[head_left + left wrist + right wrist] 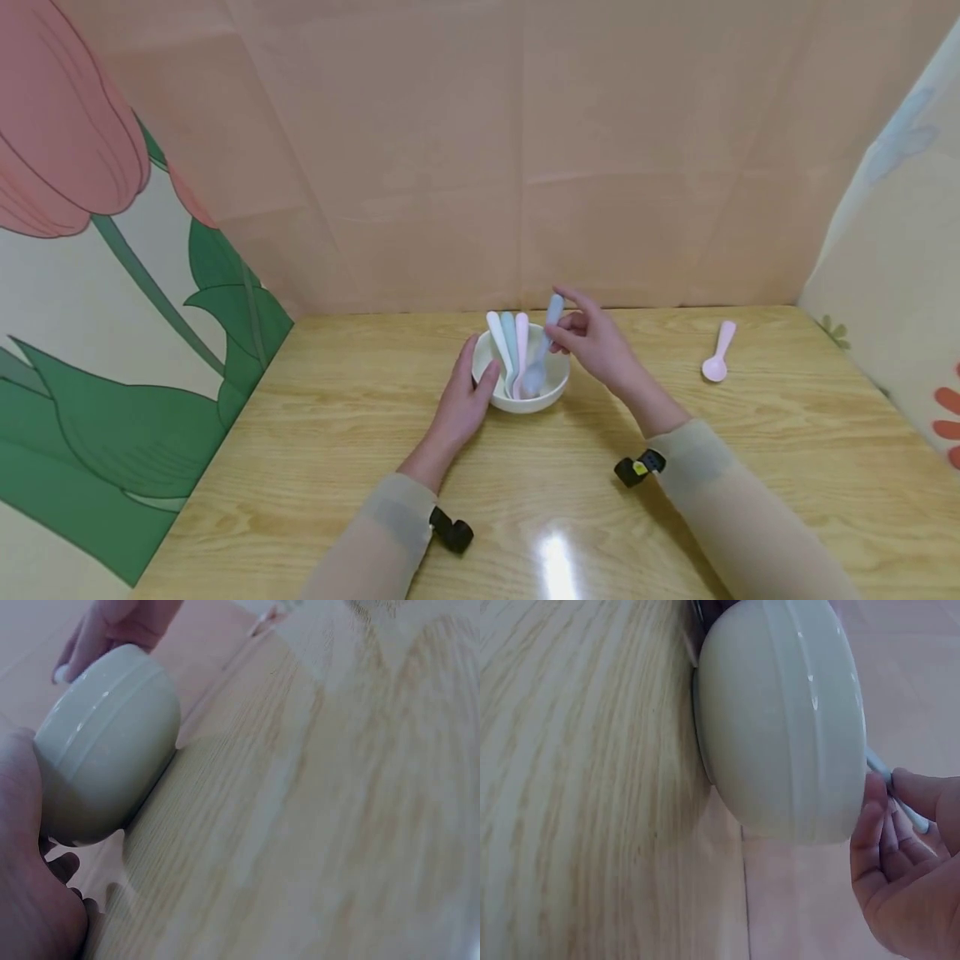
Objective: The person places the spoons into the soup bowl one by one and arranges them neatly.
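Note:
A white bowl [528,407] stands on the table near its back edge. My left hand [467,392] grips its left side, thumb at the rim and fingers along the outer wall. Inside lean a white spoon [497,330], a teal spoon [509,329] and a pink spoon [522,333], handles up. At the bowl's right, my right hand [598,340] pinches the handle of a light blue spoon [553,312], whose scoop is down inside the bowl. In the right wrist view the blue spoon's handle [916,819] shows between thumb and fingers; the bowl's wall hides its scoop.
Another pink spoon [717,365] lies on the wooden table [337,467] to the right. A plain peach-coloured sheet [420,208] rises behind the table's back edge. Printed panels with flowers stand at the left and right sides.

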Available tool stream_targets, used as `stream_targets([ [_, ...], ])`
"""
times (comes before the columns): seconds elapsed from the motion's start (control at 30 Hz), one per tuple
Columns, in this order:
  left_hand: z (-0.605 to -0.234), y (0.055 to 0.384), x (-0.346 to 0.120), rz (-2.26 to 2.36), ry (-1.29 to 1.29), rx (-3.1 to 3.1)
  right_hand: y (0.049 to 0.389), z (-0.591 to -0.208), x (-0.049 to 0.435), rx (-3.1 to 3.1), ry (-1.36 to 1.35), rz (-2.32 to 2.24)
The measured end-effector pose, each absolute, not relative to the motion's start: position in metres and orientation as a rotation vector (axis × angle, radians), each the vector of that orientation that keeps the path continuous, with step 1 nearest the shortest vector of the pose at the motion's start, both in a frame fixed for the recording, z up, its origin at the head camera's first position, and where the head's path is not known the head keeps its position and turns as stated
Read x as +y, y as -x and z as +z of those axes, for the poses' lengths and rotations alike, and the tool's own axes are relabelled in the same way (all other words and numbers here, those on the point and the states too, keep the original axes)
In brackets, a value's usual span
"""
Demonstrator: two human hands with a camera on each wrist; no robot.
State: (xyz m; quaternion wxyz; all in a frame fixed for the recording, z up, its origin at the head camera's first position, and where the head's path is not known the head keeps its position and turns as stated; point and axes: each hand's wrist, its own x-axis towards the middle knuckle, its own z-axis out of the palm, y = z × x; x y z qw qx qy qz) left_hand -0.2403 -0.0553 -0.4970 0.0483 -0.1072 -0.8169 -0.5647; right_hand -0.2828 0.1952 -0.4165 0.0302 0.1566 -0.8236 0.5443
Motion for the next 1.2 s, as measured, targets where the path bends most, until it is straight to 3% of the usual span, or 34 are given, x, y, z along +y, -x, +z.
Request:
stream_targets([
  [1.2, -0.496, 0.24, -0.054, -1.701, 0.309, -2.495, 0.3, -0.419, 0.188, -2.761, -0.492, 1.335],
])
